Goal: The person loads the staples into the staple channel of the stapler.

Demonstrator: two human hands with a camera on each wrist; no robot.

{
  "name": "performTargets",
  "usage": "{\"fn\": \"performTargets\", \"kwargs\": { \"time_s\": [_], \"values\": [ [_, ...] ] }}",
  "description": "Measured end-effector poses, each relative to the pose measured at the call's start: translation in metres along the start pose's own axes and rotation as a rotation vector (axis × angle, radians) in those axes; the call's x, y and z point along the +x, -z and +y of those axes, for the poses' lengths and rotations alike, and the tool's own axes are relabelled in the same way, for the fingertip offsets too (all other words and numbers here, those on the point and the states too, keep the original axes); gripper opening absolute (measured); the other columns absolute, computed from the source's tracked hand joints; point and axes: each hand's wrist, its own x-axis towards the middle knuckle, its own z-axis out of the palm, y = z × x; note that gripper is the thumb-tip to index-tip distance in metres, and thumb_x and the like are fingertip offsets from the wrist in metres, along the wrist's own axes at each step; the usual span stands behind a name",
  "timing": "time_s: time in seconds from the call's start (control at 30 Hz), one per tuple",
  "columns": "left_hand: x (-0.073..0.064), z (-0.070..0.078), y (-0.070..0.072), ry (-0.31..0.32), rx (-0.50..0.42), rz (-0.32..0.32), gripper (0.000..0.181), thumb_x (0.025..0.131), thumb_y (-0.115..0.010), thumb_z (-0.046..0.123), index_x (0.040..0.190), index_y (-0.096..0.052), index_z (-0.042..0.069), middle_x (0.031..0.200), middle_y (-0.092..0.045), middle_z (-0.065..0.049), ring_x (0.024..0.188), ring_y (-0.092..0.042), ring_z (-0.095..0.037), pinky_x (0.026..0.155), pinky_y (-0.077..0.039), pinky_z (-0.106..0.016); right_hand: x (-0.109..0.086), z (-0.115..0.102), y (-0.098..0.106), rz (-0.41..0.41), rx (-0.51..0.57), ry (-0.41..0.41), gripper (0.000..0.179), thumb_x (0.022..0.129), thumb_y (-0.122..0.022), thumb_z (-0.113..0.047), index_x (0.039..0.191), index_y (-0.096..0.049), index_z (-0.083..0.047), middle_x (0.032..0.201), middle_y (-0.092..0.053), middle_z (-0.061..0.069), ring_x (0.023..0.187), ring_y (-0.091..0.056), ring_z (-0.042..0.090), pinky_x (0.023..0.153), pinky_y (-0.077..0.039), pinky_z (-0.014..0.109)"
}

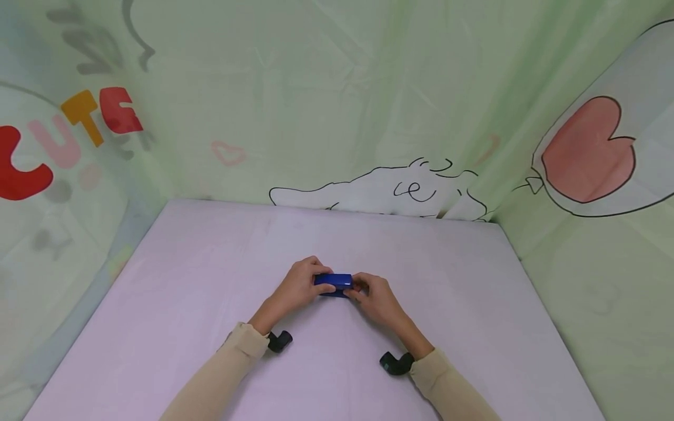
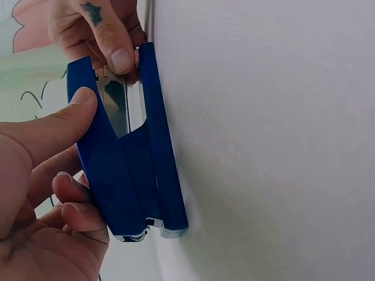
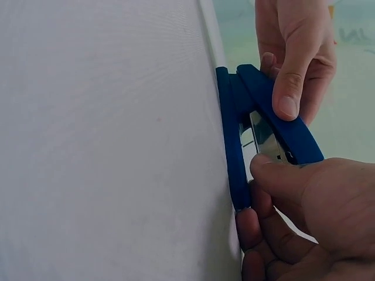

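Note:
A blue stapler (image 1: 335, 281) lies between both hands, low over the lilac table. My left hand (image 1: 301, 285) grips its upper arm from the left; the thumb (image 2: 82, 108) lies along the near side and the fingers are behind. Between the upper arm and the base (image 3: 233, 158), the metal magazine (image 2: 115, 105) shows through a gap. At the stapler's right end, my right hand (image 1: 378, 298) pinches, its thumb (image 3: 268, 168) over the magazine's end near the base. That hand's other fingers curl around the far side, where their tips are partly hidden.
A lilac cloth-covered table (image 1: 210, 245) spreads around the hands. Pale green curtains (image 1: 326, 88) with printed letters and hearts enclose its back and sides. Black curved pieces (image 1: 280, 341) stick out at both wrists, beside the beige sleeves (image 1: 221, 374).

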Motion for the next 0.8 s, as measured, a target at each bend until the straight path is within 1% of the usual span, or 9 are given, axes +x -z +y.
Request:
{"fn": "performTargets", "kwargs": {
  "time_s": [0.2,0.47,0.6,0.67,0.8],
  "values": [
    [-0.0004,0.0012,0.0007,-0.001,0.033,-0.016,0.035,0.094,-0.082,0.023,0.124,-0.077,0.005,0.11,-0.068,-0.007,0.097,-0.061,-0.018,0.085,-0.053,-0.033,0.0002,0.0,0.0001,-0.009,0.003,0.0,0.02,0.093,-0.08,-0.005,0.113,-0.076,-0.003,0.095,-0.074,0.005,0.087,-0.061,0.014,0.081,-0.052,0.03],
    [0.0025,0.0002,0.0015,-0.02,0.061,-0.02,0.036,0.093,-0.084,0.024,0.123,-0.078,0.006,0.11,-0.069,-0.008,0.098,-0.063,-0.019,0.085,-0.053,-0.033,0.0006,0.0018,0.0004,-0.01,0.019,0.006,0.021,0.093,-0.079,-0.004,0.114,-0.075,-0.002,0.095,-0.074,0.006,0.088,-0.064,0.014,0.084,-0.055,0.033],
    [0.004,0.0009,0.0005,-0.021,0.084,-0.034,0.036,0.093,-0.083,0.024,0.123,-0.078,0.006,0.111,-0.069,-0.008,0.1,-0.063,-0.02,0.089,-0.053,-0.036,0.0008,0.0023,0.0003,-0.005,0.018,0.005,0.022,0.093,-0.08,-0.004,0.115,-0.076,-0.002,0.095,-0.074,0.006,0.088,-0.062,0.014,0.083,-0.054,0.032],
    [0.004,0.0017,0.0002,-0.019,0.085,-0.034,0.036,0.093,-0.083,0.024,0.123,-0.078,0.005,0.112,-0.069,-0.009,0.101,-0.064,-0.022,0.09,-0.053,-0.038,0.0009,0.0023,0.0002,-0.003,0.017,0.004,0.023,0.093,-0.08,-0.005,0.115,-0.076,-0.002,0.094,-0.074,0.005,0.087,-0.062,0.013,0.082,-0.053,0.031],
    [0.0026,0.0023,0.0001,-0.019,0.08,-0.025,0.035,0.093,-0.084,0.023,0.123,-0.078,0.005,0.111,-0.07,-0.009,0.101,-0.064,-0.022,0.089,-0.053,-0.039,0.0009,0.0022,0.0,-0.003,0.016,0.0,0.023,0.093,-0.08,-0.005,0.116,-0.076,-0.002,0.093,-0.073,0.005,0.087,-0.061,0.013,0.082,-0.052,0.032]
  ]
}}
